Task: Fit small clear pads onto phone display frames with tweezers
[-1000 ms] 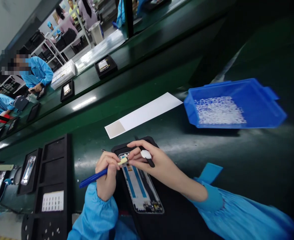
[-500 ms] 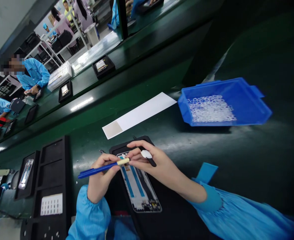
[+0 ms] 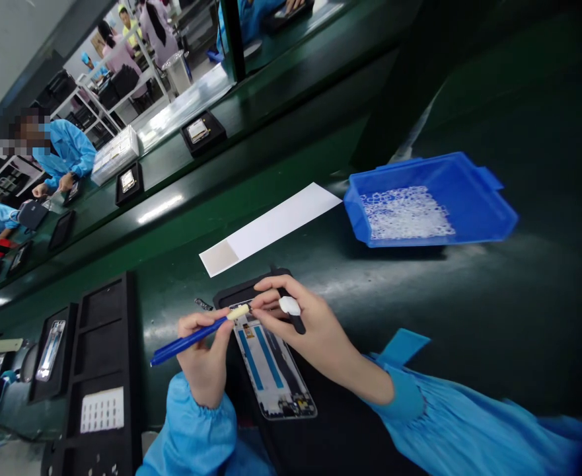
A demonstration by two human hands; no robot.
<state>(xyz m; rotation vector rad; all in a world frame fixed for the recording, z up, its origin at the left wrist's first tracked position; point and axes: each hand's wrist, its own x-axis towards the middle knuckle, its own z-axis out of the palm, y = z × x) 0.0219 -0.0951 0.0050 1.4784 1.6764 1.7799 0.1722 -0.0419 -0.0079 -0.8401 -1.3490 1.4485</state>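
Observation:
My left hand (image 3: 204, 360) is closed round a blue pen-like tool (image 3: 189, 342) with a cream tip. The tip points right, toward the fingers of my right hand (image 3: 315, 317). A slim black tool with a white patch (image 3: 289, 305) is in my right hand, its end sticking out behind the fingers. Thumb and forefinger come together close to the cream tip; any tiny part between them is too small to make out. Below both hands an opened phone body (image 3: 271, 363) with two blue strips lies on a black tray (image 3: 244, 291). My fingers hide its upper end.
A blue bin (image 3: 473, 228) with small clear rings stands right. Beside it lies a white strip (image 3: 275, 221). At left are a black compartment tray (image 3: 131, 357) and another phone frame (image 3: 51, 350). Co-workers in blue sit across the bench.
The blue pen-like tool has shifted slightly left and its cream tip has risen. My right fingers stay near that tip. The whole view has moved a little.

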